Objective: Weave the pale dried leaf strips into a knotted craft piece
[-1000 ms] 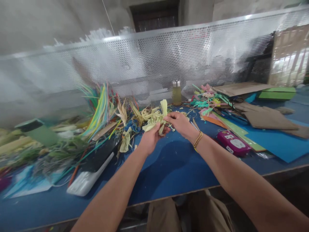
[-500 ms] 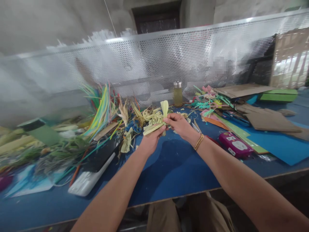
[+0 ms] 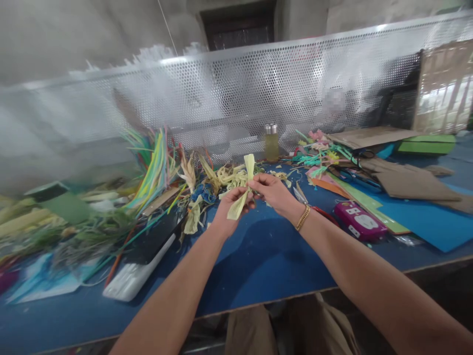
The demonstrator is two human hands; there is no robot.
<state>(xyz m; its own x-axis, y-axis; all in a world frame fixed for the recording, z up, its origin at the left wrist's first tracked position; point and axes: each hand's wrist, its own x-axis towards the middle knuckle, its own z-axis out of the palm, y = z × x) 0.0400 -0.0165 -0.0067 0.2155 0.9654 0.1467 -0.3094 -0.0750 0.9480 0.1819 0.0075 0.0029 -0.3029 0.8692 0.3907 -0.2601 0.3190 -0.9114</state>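
Observation:
A pale yellow-green strip that looks like corn husk is held between my two hands above the table. One end stands upright past the fingers; the other hangs down across my left palm. My left hand is closed around its lower part. At its middle, the thumb and fingers of my right hand pinch it. Just behind my hands lies a braided heap of similar pale husk. A dried husk piece rests left of my left hand, beside a blue tangle of string.
Scissors and a magenta box lie to the right, near blue sheets and cardboard. A capped bottle stands behind, before a perforated metal screen. Coloured strips and a grey-white object are left.
The lower end of the husk strip has swung from pointing left to hanging down over my left palm. My left hand has turned slightly; my right hand stays at the pinch.

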